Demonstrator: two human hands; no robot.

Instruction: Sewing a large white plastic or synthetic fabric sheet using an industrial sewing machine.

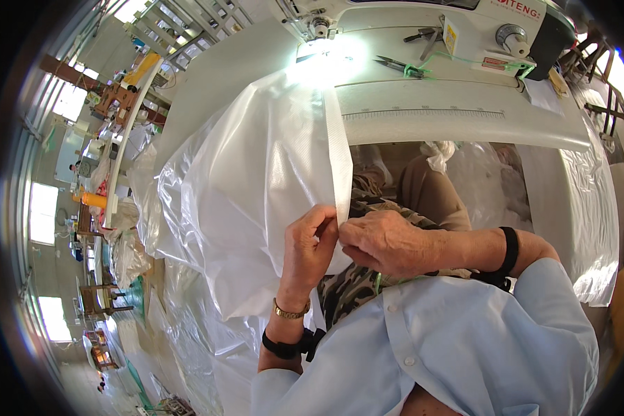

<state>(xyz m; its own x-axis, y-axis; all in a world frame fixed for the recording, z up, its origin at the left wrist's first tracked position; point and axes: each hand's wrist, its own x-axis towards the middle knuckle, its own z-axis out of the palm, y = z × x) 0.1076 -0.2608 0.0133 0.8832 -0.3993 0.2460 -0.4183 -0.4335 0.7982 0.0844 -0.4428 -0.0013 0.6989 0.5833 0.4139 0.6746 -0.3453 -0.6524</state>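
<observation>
A glossy white fabric sheet (256, 166) runs from under the lit needle area of a sewing machine (464, 31) down over the table's front edge toward my lap. Along its right side lies a narrow folded strip. My left hand (308, 246) pinches this edge between thumb and fingers. Right beside it, almost touching, my right hand (388, 239) is closed on the same edge, its fingertips partly hidden behind the knuckles. Strong glare covers the needle, so I cannot make out how the fabric sits beneath it.
Black-handled thread snips (399, 67) with green thread lie right of the needle, near a small metal tool (431, 38). A ruler scale (423, 113) marks the table. Clear plastic sheeting (187, 326) hangs at left; a white sheet (568, 208) drapes at right.
</observation>
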